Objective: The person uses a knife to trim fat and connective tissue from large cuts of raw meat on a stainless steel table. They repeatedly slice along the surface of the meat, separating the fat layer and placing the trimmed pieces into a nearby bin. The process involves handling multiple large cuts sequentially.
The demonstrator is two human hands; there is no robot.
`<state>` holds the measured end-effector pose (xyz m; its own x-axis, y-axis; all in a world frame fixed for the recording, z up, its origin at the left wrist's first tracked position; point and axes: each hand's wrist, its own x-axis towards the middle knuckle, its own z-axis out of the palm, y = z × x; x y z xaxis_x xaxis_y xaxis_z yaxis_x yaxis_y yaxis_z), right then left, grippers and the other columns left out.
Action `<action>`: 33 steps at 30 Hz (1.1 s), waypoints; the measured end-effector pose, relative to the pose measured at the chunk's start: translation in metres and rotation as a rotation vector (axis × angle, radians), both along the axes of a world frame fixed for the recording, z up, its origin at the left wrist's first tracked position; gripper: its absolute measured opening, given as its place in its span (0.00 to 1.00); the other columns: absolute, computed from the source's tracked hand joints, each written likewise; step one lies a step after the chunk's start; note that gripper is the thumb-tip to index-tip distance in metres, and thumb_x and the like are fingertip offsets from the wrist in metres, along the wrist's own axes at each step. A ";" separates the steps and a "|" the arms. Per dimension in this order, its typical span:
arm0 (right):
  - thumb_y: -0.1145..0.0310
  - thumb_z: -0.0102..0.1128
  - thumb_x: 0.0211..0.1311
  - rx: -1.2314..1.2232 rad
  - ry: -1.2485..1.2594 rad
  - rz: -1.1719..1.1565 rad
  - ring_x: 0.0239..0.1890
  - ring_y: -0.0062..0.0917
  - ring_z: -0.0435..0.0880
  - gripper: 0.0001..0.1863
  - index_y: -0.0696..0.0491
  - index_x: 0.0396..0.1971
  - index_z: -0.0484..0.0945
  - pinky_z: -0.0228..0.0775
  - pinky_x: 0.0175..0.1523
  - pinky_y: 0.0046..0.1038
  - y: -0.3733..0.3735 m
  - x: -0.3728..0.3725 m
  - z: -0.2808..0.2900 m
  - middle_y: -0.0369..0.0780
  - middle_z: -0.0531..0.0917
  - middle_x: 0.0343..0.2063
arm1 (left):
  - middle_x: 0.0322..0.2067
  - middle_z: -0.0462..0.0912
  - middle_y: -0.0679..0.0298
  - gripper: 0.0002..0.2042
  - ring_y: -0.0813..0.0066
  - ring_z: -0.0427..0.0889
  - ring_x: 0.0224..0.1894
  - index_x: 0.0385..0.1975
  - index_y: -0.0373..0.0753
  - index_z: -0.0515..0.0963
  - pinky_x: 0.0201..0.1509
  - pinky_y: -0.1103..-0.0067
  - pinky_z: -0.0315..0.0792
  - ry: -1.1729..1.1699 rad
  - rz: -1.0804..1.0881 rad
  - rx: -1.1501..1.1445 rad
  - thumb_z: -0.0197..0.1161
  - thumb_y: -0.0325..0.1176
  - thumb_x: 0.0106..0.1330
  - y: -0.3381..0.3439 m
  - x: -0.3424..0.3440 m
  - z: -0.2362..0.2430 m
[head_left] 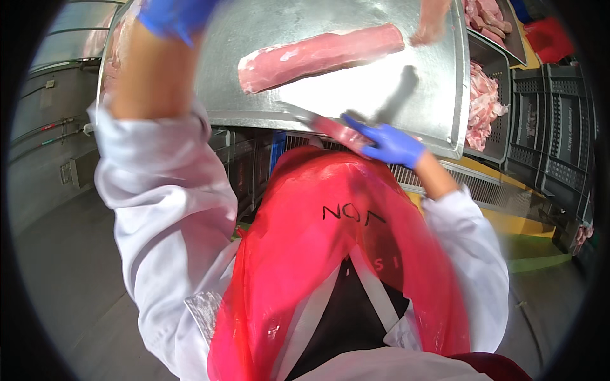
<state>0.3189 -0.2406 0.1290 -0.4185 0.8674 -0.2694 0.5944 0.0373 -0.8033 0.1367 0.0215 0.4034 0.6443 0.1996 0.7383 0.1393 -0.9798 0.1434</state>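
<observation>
My left hand (175,16), in a blue glove, is raised at the upper left, blurred and cut off by the picture's edge, so its grip is unclear. A long pink meat loin (321,57) lies on the steel work surface (222,95). My right hand (387,145), also blue-gloved, is closed on a knife (305,117) at the surface's near edge, below the loin, its blade pointing left and partly reddish. A blurred pinkish piece (431,22), too unclear to name, is beyond the loin's right end.
Crates of cut meat (483,108) and a tray of meat pieces (488,19) stand at the right, beside stacked grey crates (546,127) and red material (548,39). My red apron (298,222) is below the surface. A wall with pipes (47,127) is at left.
</observation>
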 end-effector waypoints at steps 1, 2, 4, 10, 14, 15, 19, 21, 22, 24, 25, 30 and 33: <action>0.65 0.61 0.62 0.035 0.005 -0.019 0.26 0.33 0.82 0.42 0.37 0.76 0.55 0.77 0.44 0.33 -0.033 0.036 0.012 0.46 0.86 0.36 | 0.29 0.82 0.47 0.10 0.53 0.81 0.26 0.35 0.32 0.79 0.32 0.69 0.75 0.073 0.018 -0.156 0.63 0.33 0.63 -0.014 0.003 -0.035; 0.69 0.60 0.60 -0.102 0.058 -0.046 0.25 0.27 0.80 0.42 0.37 0.75 0.57 0.76 0.39 0.30 -0.051 0.063 0.030 0.43 0.86 0.36 | 0.30 0.82 0.47 0.10 0.51 0.80 0.26 0.34 0.32 0.78 0.31 0.68 0.75 0.164 0.100 -0.363 0.64 0.34 0.62 -0.036 -0.014 -0.083; 0.72 0.61 0.56 -0.477 0.044 -0.190 0.21 0.24 0.80 0.44 0.35 0.74 0.59 0.75 0.32 0.28 -0.076 0.106 0.059 0.40 0.88 0.34 | 0.33 0.84 0.48 0.11 0.46 0.82 0.32 0.38 0.35 0.78 0.36 0.62 0.76 0.406 0.356 -0.516 0.62 0.37 0.64 -0.069 -0.051 -0.194; 0.67 0.56 0.62 -0.111 -0.197 -0.181 0.26 0.44 0.84 0.39 0.36 0.74 0.58 0.75 0.39 0.38 -0.064 0.115 0.015 0.52 0.86 0.33 | 0.30 0.84 0.48 0.08 0.46 0.84 0.33 0.38 0.38 0.74 0.38 0.57 0.77 0.643 0.583 -0.702 0.59 0.35 0.64 -0.144 -0.096 -0.372; 0.59 0.50 0.72 0.033 -0.203 -0.024 0.40 0.51 0.83 0.31 0.36 0.74 0.58 0.74 0.49 0.46 0.002 0.055 -0.024 0.55 0.84 0.43 | 0.24 0.83 0.49 0.09 0.47 0.83 0.29 0.35 0.38 0.74 0.33 0.56 0.76 0.726 0.664 -0.636 0.59 0.36 0.63 -0.153 -0.088 -0.353; 0.58 0.47 0.74 0.134 -0.197 0.002 0.44 0.50 0.84 0.30 0.36 0.74 0.58 0.73 0.52 0.47 0.016 0.044 -0.048 0.55 0.83 0.44 | 0.24 0.83 0.49 0.09 0.48 0.84 0.29 0.35 0.38 0.74 0.33 0.56 0.76 0.705 0.636 -0.613 0.60 0.36 0.63 -0.153 -0.082 -0.346; 0.62 0.49 0.73 0.163 -0.177 0.042 0.33 0.49 0.85 0.31 0.34 0.74 0.57 0.75 0.43 0.46 0.079 -0.010 -0.076 0.53 0.85 0.32 | 0.25 0.83 0.51 0.09 0.50 0.84 0.28 0.33 0.39 0.75 0.32 0.58 0.77 0.657 0.533 -0.427 0.60 0.37 0.62 -0.147 -0.060 -0.333; 0.66 0.48 0.72 0.041 -0.271 0.160 0.43 0.48 0.84 0.31 0.35 0.74 0.58 0.74 0.50 0.43 0.091 -0.021 -0.056 0.53 0.84 0.43 | 0.27 0.84 0.51 0.08 0.52 0.85 0.28 0.32 0.40 0.76 0.32 0.59 0.78 0.710 0.583 -0.432 0.60 0.39 0.63 -0.138 -0.061 -0.333; 0.68 0.47 0.72 -0.028 -0.327 0.206 0.48 0.47 0.84 0.32 0.36 0.74 0.58 0.74 0.54 0.42 0.092 -0.013 -0.049 0.53 0.83 0.48 | 0.28 0.84 0.51 0.09 0.52 0.85 0.29 0.32 0.41 0.76 0.33 0.59 0.78 0.766 0.609 -0.485 0.60 0.39 0.63 -0.130 -0.059 -0.329; 0.72 0.47 0.69 -0.041 -0.447 0.299 0.47 0.47 0.84 0.34 0.36 0.74 0.59 0.74 0.54 0.41 0.083 0.005 -0.039 0.51 0.83 0.50 | 0.31 0.86 0.51 0.11 0.49 0.86 0.32 0.36 0.41 0.78 0.38 0.59 0.80 0.749 0.682 -0.521 0.59 0.42 0.63 -0.110 -0.081 -0.350; 0.74 0.47 0.67 -0.049 -0.504 0.342 0.47 0.47 0.85 0.35 0.35 0.74 0.59 0.75 0.54 0.41 0.080 0.013 -0.036 0.51 0.82 0.51 | 0.31 0.85 0.50 0.11 0.48 0.86 0.33 0.37 0.42 0.79 0.39 0.58 0.80 0.686 0.771 -0.503 0.59 0.42 0.65 -0.102 -0.086 -0.358; 0.68 0.49 0.71 0.294 -0.290 0.182 0.41 0.45 0.86 0.31 0.36 0.73 0.61 0.75 0.54 0.41 0.036 0.079 -0.072 0.46 0.85 0.47 | 0.32 0.85 0.47 0.15 0.45 0.85 0.32 0.43 0.41 0.80 0.37 0.55 0.78 0.317 1.072 -0.319 0.55 0.45 0.70 -0.067 -0.150 -0.318; 0.65 0.52 0.72 -0.032 -0.217 0.030 0.42 0.40 0.87 0.31 0.36 0.73 0.61 0.75 0.55 0.38 0.012 0.110 -0.031 0.47 0.86 0.45 | 0.31 0.86 0.48 0.16 0.48 0.85 0.30 0.42 0.39 0.82 0.34 0.59 0.77 0.243 1.275 -0.411 0.54 0.44 0.71 -0.083 -0.268 -0.255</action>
